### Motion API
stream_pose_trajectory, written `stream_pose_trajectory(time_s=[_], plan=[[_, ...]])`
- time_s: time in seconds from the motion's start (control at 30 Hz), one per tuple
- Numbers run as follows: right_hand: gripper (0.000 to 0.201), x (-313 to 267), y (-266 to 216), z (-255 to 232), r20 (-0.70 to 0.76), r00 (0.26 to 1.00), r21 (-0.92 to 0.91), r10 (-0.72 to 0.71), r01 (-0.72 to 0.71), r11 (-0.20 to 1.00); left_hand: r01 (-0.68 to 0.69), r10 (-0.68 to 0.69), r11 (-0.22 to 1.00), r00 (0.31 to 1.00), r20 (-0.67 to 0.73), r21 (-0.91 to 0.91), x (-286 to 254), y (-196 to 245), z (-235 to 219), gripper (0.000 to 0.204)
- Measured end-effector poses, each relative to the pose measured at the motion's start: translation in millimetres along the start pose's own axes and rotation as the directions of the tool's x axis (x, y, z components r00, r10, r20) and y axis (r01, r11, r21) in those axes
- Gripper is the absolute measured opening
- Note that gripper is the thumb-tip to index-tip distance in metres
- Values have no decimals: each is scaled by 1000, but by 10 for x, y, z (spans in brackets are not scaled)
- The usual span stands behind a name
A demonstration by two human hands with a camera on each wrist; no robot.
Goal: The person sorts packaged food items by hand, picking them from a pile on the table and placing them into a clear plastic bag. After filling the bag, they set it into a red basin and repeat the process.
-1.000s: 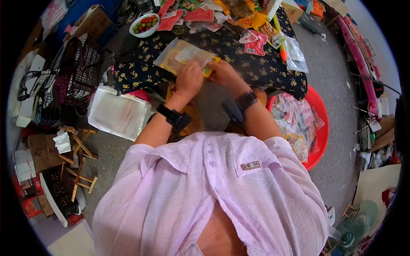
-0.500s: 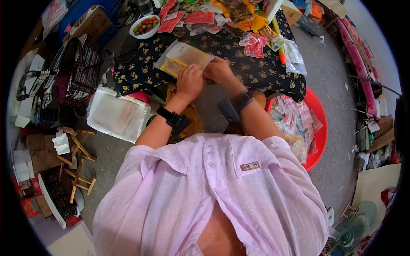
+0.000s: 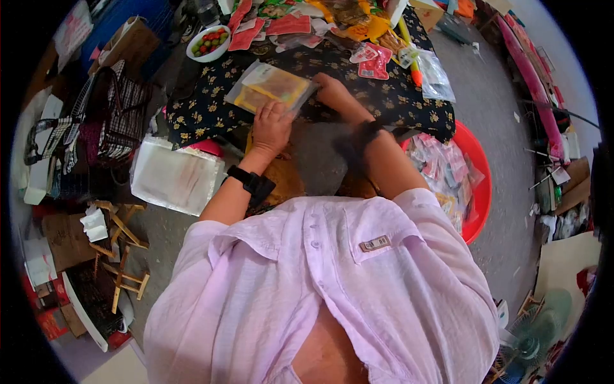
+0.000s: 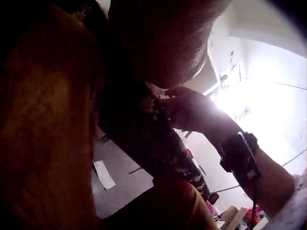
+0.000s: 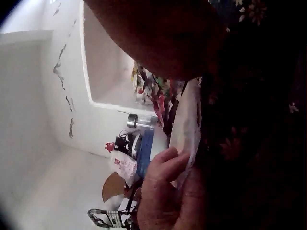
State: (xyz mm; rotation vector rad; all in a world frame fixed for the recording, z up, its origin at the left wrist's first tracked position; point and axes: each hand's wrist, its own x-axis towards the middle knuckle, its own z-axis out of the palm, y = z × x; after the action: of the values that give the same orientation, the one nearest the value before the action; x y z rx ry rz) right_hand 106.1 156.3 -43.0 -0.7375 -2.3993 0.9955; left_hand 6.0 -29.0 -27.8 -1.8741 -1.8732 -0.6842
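A clear plastic bag [image 3: 242, 89] lies tilted over the near edge of the cloth-covered table, with a flat yellow-edged packet [image 3: 288, 85] visible inside. My left hand [image 3: 272, 128] grips the bag's near edge, fingers on top. At the bag's right end, my right hand [image 3: 334, 95] pinches the edge with curled fingers. The right wrist view shows the left hand [image 5: 165, 191] holding the pale bag [image 5: 184, 124]. Across in the left wrist view, dark and backlit, is the right hand [image 4: 189, 110]; the bag is mostly hidden there.
Red packets [image 3: 288, 25] and yellow packaging [image 3: 368, 29] lie at the back of the flowered tablecloth [image 3: 208, 109]. A white bowl of small fruit [image 3: 208, 43] stands back left. Beside the table are a red tub of packets [image 3: 483, 185] and silvery bags [image 3: 176, 173].
The packet's yellow end, which stuck out at the right, now shows inside the bag. My right hand has moved up along the bag's right edge; the left hand and bag shifted slightly left.
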Motion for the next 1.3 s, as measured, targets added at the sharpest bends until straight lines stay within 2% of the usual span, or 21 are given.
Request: stream_pose_trajectory(time_s=[0.03, 0.13, 0.23, 0.33, 0.37, 0.4, 0.47, 0.5, 0.6, 0.63, 0.7, 0.73, 0.77, 0.8, 0.9, 1.0, 1.03, 1.13, 1.17, 1.27, 1.3], plan=[[31, 10, -56, -28, 85, 996, -57, -2, 6, 998, 1, -1, 1000, 1000, -1, -12, 23, -16, -17, 19], [27, 0, -166, -62, 52, 997, 4, -51, 51, 999, -24, 17, 998, 995, -102, -60, 145, -100, -131, 15], [20, 39, -244, -138, -27, 980, -7, -197, 197, 980, -25, -3, 991, 978, -209, -132, 337, -250, -279, 8], [13, 63, -563, -402, -69, 959, -106, -276, 268, 958, 5, -44, 971, 986, -159, -239, 628, -331, -672, 10], [11, 57, -711, -520, -108, 917, -167, -384, 364, 916, -2, -48, 954, 986, -159, -299, 703, -396, -746, 11], [11, 82, -776, -612, -124, 883, -188, -454, 428, 884, 104, -153, 895, 985, -79, -433, 755, -428, -831, 12], [11, 120, -876, -804, -149, 800, -237, -582, 543, 806, 316, -314, 695, 941, 123, -646, 865, -441, -994, 13], [10, 31, -1051, -925, -173, 810, -271, -561, 508, 817, 336, -330, 614, 931, 154, -715, 917, -407, -1070, 14], [10, -141, -1249, -1215, -90, 837, -281, -540, 499, 820, 454, -368, 436, 878, 307, -777, 997, -314, -1258, 14], [13, -246, -1349, -1338, 8, 846, -335, -533, 504, 796, 405, -343, 503, 904, 253, -764, 1008, -186, -1339, 13], [18, -415, -1434, -1384, 136, 902, -346, -410, 431, 834, 305, -214, 567, 951, 221, -765, 981, -44, -1335, 12], [20, -528, -1518, -1369, 154, 890, -333, -430, 456, 825, 408, -226, 490, 913, 339, -771, 973, 111, -1402, 11], [20, -655, -1574, -1356, 232, 898, -290, -373, 430, 855, 416, -209, 505, 909, 361, -756, 954, 235, -1432, 11], [18, -782, -1636, -1334, 241, 884, -238, -401, 455, 858, 434, -186, 476, 900, 395, -765, 922, 338, -1435, 11], [14, -1032, -1555, -1178, 148, 879, -240, -454, 477, 845, 437, -106, 407, 895, 434, -802, 841, 564, -1454, 12], [18, -1246, -1493, -1198, 126, 922, -237, -366, 386, 892, 397, -4, 347, 906, 422, -850, 771, 679, -1399, 13], [17, -1316, -1481, -1243, 109, 919, -230, -378, 394, 890, 381, 31, 327, 910, 413, -865, 751, 695, -1366, 14], [16, -1477, -1337, -1430, -6, 948, -294, -318, 302, 907, 398, -56, 263, 916, 398, -879, 681, 656, -1219, 15], [15, -1565, -1317, -1547, -57, 966, -282, -253, 228, 932, 376, -72, 308, 925, 373, -874, 658, 600, -1141, 16], [13, -1809, -1069, -1763, -102, 984, -272, -148, 116, 955, 489, -56, 328, 864, 500, -808, 578, 461, -851, 16], [14, -1898, -1003, -1826, -112, 985, -264, -128, 94, 960, 491, -40, 419, 850, 525, -763, 470, 340, -670, 17]])
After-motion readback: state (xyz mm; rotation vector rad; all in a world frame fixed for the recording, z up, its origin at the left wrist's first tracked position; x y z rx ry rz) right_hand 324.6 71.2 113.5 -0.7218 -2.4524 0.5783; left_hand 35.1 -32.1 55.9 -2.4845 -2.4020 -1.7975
